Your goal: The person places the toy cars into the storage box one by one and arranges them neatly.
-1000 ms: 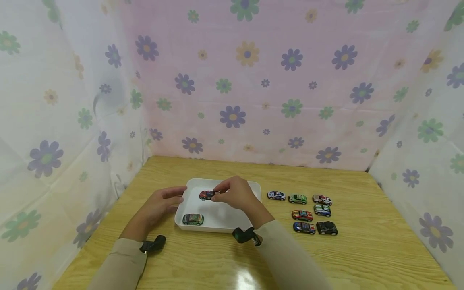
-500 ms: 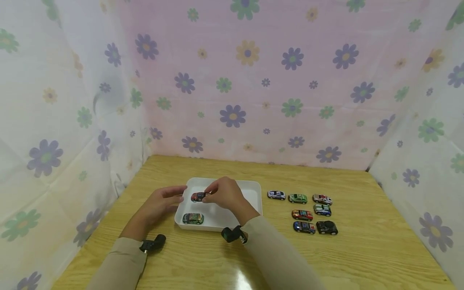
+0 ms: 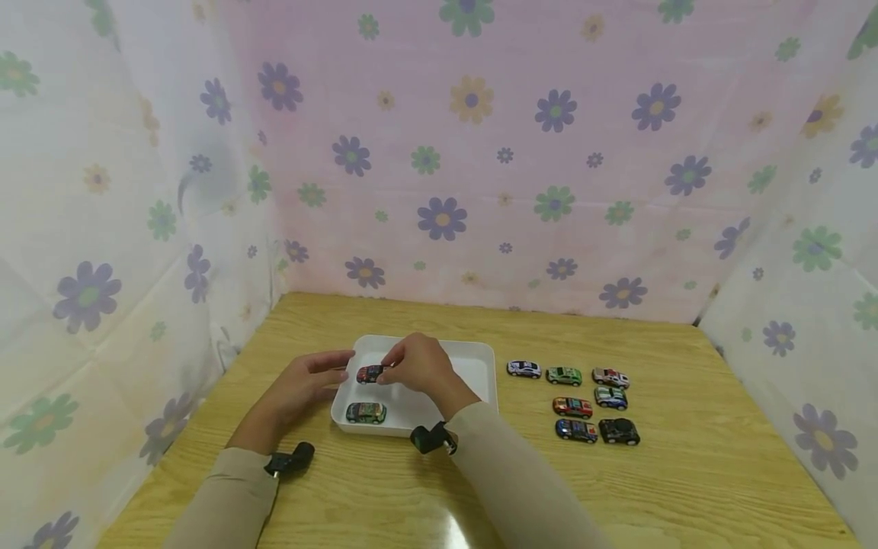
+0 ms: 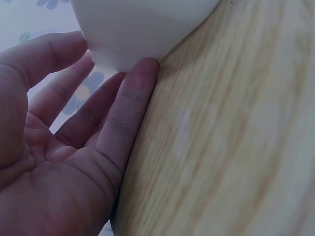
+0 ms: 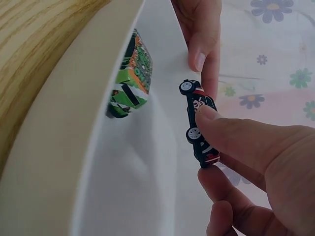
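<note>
A white tray (image 3: 439, 424) lies on the wooden table, and the left hand (image 3: 302, 393) touches its left side with extended fingers. Seen from the left wrist, the fingertips of the left hand (image 4: 74, 113) rest against the outer wall of the tray (image 4: 133, 29). Between thumb and fingers the right hand (image 3: 421, 370) pinches a red and black toy car (image 3: 369, 374) over the tray's left rear part. The right wrist view shows the right hand (image 5: 266, 167) with its thumb on the side of that car (image 5: 197, 118). A green toy car (image 3: 366, 413) sits in the front left corner.
Right of the tray on the table (image 3: 700, 427) stand several toy cars, among them a white one (image 3: 523, 369), a green one (image 3: 564, 376), a red one (image 3: 572, 407) and a black one (image 3: 619, 431). Flowered cloth (image 3: 507, 229) encloses the back and sides.
The right hand has moved left inside the tray, carrying the red and black car nearer to the tray's left wall. The left hand has stayed where it was.
</note>
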`<act>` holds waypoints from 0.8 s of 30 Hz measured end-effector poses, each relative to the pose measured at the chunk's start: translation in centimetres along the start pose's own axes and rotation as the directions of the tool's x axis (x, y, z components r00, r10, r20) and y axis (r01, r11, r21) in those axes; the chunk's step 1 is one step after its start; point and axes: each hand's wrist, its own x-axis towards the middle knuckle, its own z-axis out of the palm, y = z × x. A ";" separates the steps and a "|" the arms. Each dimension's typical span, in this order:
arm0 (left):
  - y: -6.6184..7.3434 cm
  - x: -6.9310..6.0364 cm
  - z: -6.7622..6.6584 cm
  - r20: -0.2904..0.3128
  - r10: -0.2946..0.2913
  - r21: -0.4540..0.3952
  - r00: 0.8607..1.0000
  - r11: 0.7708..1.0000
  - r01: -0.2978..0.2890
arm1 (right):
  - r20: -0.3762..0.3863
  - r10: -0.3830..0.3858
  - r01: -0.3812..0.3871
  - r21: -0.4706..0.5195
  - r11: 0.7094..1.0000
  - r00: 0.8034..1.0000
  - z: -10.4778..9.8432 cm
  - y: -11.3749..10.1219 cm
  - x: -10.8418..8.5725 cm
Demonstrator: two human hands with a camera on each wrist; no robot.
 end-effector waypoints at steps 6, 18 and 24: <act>0.1 0.1 0.1 0.000 0.000 0.012 1.000 1.000 0.000 | -0.013 0.013 -0.013 -0.022 1.000 1.000 1.0 0.5 0.4; 0.2 -0.1 0.1 0.015 -0.004 0.035 1.000 0.999 0.004 | -0.023 0.032 -0.033 -0.038 0.999 0.999 2.6 0.5 0.3; 0.2 -0.2 0.0 0.003 -0.015 0.042 1.000 0.999 0.015 | -0.026 0.020 -0.022 -0.070 0.997 0.999 3.0 0.3 0.0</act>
